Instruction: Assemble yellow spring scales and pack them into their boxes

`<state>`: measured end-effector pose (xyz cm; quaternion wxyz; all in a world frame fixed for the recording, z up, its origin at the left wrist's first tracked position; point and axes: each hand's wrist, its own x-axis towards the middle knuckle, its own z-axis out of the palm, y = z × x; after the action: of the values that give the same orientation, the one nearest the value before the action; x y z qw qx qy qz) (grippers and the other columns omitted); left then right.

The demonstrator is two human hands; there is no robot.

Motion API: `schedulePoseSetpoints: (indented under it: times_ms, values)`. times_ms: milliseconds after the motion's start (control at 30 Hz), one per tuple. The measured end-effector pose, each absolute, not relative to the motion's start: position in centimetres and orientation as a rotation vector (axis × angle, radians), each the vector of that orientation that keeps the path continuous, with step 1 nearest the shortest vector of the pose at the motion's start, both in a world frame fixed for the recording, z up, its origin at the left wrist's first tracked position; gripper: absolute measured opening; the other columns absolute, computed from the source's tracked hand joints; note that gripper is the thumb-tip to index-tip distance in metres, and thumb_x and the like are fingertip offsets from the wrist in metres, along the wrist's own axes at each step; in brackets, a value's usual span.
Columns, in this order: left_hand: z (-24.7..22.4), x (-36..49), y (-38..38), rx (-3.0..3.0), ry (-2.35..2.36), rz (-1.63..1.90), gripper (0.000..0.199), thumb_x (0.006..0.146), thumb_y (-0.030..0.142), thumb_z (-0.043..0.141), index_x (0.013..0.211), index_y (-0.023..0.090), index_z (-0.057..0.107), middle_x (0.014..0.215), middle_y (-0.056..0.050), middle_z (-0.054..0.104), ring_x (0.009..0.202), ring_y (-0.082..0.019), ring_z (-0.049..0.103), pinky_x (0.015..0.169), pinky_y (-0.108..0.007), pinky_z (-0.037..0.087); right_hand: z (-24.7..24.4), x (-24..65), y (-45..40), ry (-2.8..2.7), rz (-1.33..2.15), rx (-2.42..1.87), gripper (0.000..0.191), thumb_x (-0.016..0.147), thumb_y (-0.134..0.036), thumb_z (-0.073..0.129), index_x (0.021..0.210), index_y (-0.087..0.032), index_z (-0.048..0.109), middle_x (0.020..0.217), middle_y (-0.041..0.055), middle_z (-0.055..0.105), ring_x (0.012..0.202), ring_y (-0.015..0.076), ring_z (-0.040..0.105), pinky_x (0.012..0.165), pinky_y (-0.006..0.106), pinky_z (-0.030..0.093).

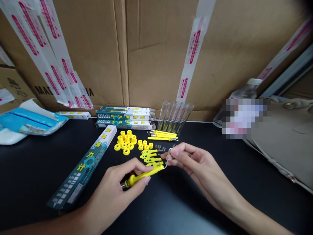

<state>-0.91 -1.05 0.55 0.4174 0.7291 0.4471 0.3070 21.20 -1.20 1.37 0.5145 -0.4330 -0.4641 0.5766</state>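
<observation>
A yellow rod point(144, 175) with a dark, shiny end lies in the grip of my left hand point(122, 189), its tip pointing right. My right hand point(198, 166) pinches a bent metal hook point(168, 156) between thumb and finger, and the hook's lower end meets the rod's tip. Just beyond the hands are flat yellow pieces point(149, 156) and small springs point(160, 148). Farther left stand yellow collars point(127, 139) and small yellow caps point(145, 145). Yellow rods with metal ends point(163, 135) lie behind them.
Several clear tubes point(174, 116) lean against the cardboard point(151, 58) at the back. Printed boxes point(124, 117) are stacked beside them; a long box point(85, 166) lies at left. A blue packet point(34, 119) is far left, a bottle point(249, 89) and bag point(288, 137) right.
</observation>
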Motion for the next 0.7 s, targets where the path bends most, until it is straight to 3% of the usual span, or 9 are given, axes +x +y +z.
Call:
schedulePoseSetpoints:
  times_ms: [200, 300, 400, 600, 700]
  values:
    - [0.2, -0.9, -1.2, 1.846, 1.139, 0.782, 0.013, 0.098, 0.03, 0.053, 0.089, 0.024, 0.062, 0.091, 0.003, 0.074, 0.088, -0.016, 0.07, 0.081, -0.022, 0.05, 1.1, 20.7, -1.5, -1.053, 1.456, -0.966, 0.019, 0.083, -0.036, 0.08, 0.081, -0.018, 0.073, 0.086, 0.0028, 0.073, 0.084, 0.0141, 0.068, 0.081, 0.024, 0.057]
    - [0.1, -0.9, -1.3, 1.88, 1.137, 0.82, 0.013, 0.099, 0.029, 0.05, 0.09, 0.025, 0.059, 0.083, 0.003, 0.071, 0.082, -0.015, 0.07, 0.077, -0.021, 0.052, 1.1, 20.6, -1.7, -1.057, 1.477, -0.988, 0.022, 0.079, -0.034, 0.083, 0.076, -0.017, 0.07, 0.089, 0.0038, 0.074, 0.082, 0.0142, 0.069, 0.08, 0.025, 0.058]
    - [0.3, -0.9, -1.5, 1.875, 1.149, 0.86, 0.012, 0.098, 0.027, 0.048, 0.102, 0.026, 0.059, 0.09, 0.003, 0.071, 0.084, -0.014, 0.07, 0.077, -0.02, 0.053, 1.0, 20.4, -1.9, -1.091, 1.493, -0.996, 0.027, 0.075, -0.033, 0.086, 0.07, -0.017, 0.065, 0.092, 0.0045, 0.074, 0.078, 0.0134, 0.069, 0.077, 0.025, 0.058]
    - [0.6, -0.9, -1.4, 1.815, 1.219, 0.875, 0.015, 0.092, 0.034, 0.057, 0.103, 0.025, 0.062, 0.081, 0.003, 0.067, 0.072, -0.014, 0.066, 0.061, -0.018, 0.052, 0.2, 19.8, -2.1, -1.19, 1.5, -1.088, 0.032, 0.071, -0.035, 0.088, 0.071, -0.018, 0.061, 0.075, -0.0028, 0.065, 0.057, 0.009, 0.063, 0.057, 0.02, 0.055]
    - [0.6, -0.9, -1.3, 1.832, 1.195, 0.904, 0.015, 0.093, 0.033, 0.055, 0.099, 0.024, 0.065, 0.073, 0.004, 0.065, 0.067, -0.013, 0.064, 0.062, -0.018, 0.052, -0.5, 19.2, -2.3, -1.22, 1.554, -1.074, 0.034, 0.07, -0.041, 0.087, 0.072, -0.018, 0.062, 0.07, -0.0042, 0.058, 0.051, 0.0085, 0.054, 0.044, 0.019, 0.054]
